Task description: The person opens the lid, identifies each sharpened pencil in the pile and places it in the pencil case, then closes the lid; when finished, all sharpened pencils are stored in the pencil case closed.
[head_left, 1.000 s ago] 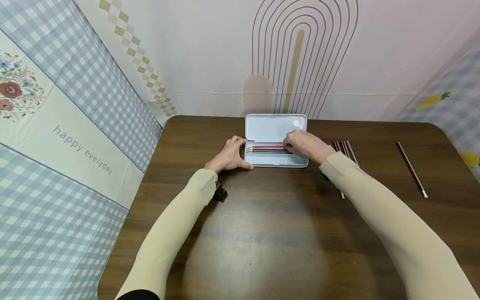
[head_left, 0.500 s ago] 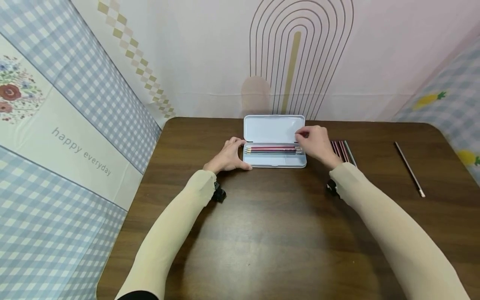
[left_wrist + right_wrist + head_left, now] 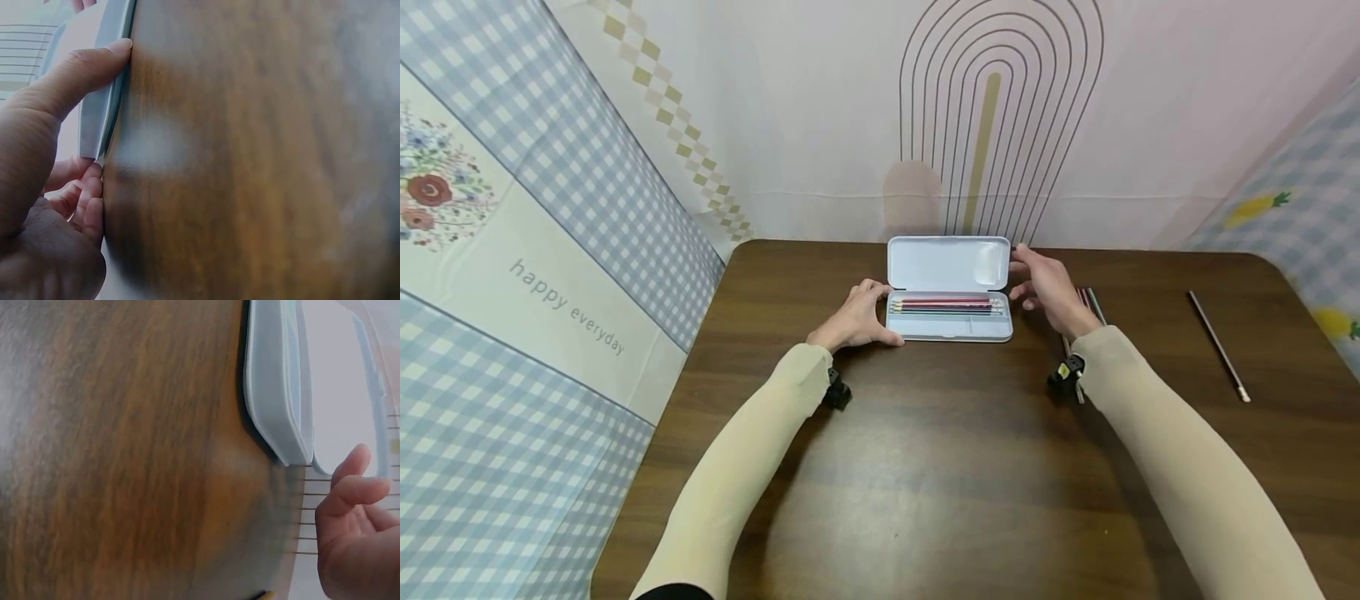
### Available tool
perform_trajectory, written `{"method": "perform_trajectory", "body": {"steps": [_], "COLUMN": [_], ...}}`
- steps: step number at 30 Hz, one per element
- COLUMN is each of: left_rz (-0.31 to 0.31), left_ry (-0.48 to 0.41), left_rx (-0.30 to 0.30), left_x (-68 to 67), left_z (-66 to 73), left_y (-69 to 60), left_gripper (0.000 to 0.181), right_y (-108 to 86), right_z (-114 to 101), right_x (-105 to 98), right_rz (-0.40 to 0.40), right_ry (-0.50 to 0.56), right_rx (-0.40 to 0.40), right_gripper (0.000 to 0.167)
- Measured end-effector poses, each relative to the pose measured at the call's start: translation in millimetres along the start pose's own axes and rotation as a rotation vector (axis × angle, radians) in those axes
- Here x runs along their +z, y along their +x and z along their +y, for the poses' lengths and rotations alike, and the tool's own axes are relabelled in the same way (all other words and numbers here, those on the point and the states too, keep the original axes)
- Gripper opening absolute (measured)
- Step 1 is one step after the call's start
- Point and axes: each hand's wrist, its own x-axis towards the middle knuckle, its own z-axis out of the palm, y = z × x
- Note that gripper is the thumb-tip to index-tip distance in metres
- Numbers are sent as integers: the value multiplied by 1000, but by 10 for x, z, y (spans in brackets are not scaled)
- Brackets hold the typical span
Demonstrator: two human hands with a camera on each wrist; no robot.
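Note:
A white pencil case (image 3: 928, 327) lies on the table with its lid (image 3: 947, 262) raised at the back. Inside it, several pencils (image 3: 943, 307) lie side by side in the rear part. My left hand (image 3: 856, 318) holds the case's left end; in the left wrist view the thumb presses the front wall (image 3: 100, 115) and the fingers bend round the end. My right hand (image 3: 1047, 287) is beside the lid's right end with loosely bent fingers and nothing between them. In the right wrist view its fingertips (image 3: 359, 456) appear close to the lid; contact cannot be made out.
More pencils (image 3: 1097, 306) lie under and beside my right wrist, partly hidden by it. A single pencil (image 3: 1219, 346) rests farther right on the brown table (image 3: 925, 467). Behind the table's far edge hangs a patterned cloth (image 3: 820, 125).
My right hand has risen from the pencils in the case and moved right to the lid's right end, its fingers loosening. My left hand stays on the case.

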Motion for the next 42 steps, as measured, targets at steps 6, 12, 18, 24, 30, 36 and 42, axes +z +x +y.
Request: {"method": "perform_trajectory", "body": {"steps": [6,12,18,24,30,36,42], "left_rz": [19,17,20,19,-6,-30,-29], "left_ry": [11,0,28,59,39,-21,-27], "left_rx": [5,-3,-10,3,29,39,9], "left_x": [69,1,-10,-11,-39,-73,-83], "left_z": [-104,41,80,73,51,36,64], "left_y": [74,-15,-50,-49,-46,-58,-62], "left_gripper": [105,100,102,105,111,112,100], "right_y": [-28,-140,-259,-337,-321,-332,-325], "right_z": [12,2,50,122,163,175,174], "right_x": [-79,-105,-83,-41,-22,5,5], "right_rz": [-30,-4,-61,-141,-160,-155,-160], "right_ry": [87,-48,-325,-621,-673,-730,-774], "right_rx": [27,-9,-68,-132,-157,-211,-230], "right_gripper": [77,49,54,81,92,92,95]}}
